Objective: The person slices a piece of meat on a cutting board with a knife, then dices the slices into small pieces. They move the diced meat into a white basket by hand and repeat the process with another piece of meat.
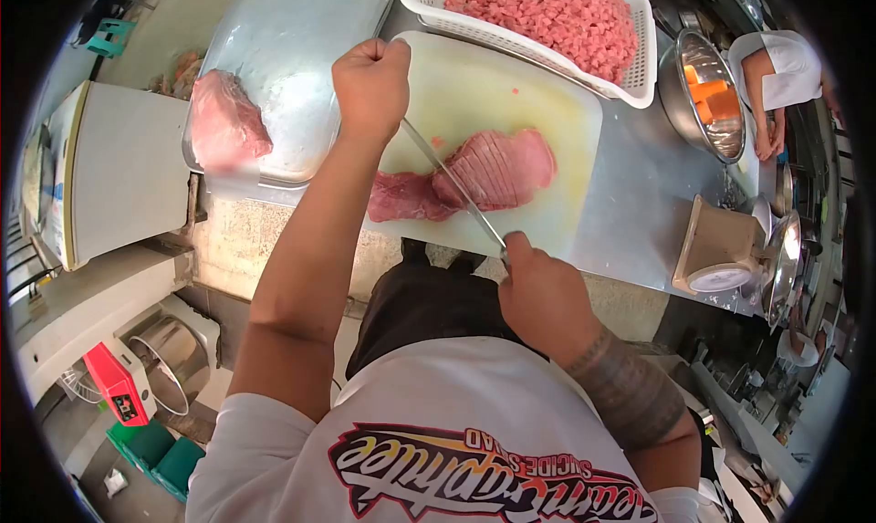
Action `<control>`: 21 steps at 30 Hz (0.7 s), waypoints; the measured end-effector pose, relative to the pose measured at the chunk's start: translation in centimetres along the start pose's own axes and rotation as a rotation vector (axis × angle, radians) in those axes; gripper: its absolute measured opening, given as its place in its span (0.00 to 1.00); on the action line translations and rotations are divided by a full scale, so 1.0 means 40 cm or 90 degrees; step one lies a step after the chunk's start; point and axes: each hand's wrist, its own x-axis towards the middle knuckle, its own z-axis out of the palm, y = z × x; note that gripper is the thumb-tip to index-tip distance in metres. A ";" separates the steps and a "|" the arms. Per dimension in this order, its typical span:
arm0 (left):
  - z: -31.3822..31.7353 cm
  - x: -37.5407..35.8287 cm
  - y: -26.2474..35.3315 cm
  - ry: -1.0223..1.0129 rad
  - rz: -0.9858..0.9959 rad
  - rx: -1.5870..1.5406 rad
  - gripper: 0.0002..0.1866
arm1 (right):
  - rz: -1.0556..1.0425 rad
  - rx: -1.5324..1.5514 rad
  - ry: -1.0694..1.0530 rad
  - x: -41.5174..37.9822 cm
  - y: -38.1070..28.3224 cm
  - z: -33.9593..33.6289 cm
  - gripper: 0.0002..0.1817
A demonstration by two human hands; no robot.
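Note:
My left hand (372, 89) is a closed fist above the cutting board's left part, gripping a slim metal rod (422, 142) that looks like a sharpening steel; its handle is hidden. At the board's near edge, my right hand (547, 295) is closed round the handle of a knife (485, 225). Blade and rod lie nearly in one line between my hands, so where they meet is hard to tell. Beneath them, a partly sliced piece of raw meat (500, 169) rests on the white cutting board (557, 112), with a darker uncut part (401, 197) to the left.
A metal tray (283, 30) bears a large meat chunk (226, 117) on the left. Behind the board stands a white basket (646, 67) of diced meat (557, 16). To the right are a steel bowl (675, 94) with orange pieces (710, 92), a scale (716, 249) and another person (780, 67).

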 end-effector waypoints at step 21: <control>-0.030 -0.005 -0.040 -0.014 0.015 -0.023 0.19 | 0.009 0.021 -0.017 0.011 -0.010 0.031 0.12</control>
